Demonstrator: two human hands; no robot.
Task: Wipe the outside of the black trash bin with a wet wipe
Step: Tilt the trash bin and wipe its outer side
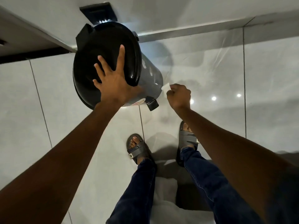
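right hand [178, 96]: I see it pinching the wet wipe [166, 87], bin wall [152, 78] touching, just left
left hand [113, 83]: splayed flat on lid [103, 50], bracing

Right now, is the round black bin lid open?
No, the round black bin lid is closed, with the left hand spread flat on top of it.

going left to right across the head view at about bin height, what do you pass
trash bin lid → left hand spread flat on the lid → grey side of the bin → wet wipe against the bin's side → right hand pinching the wipe → bare floor tiles
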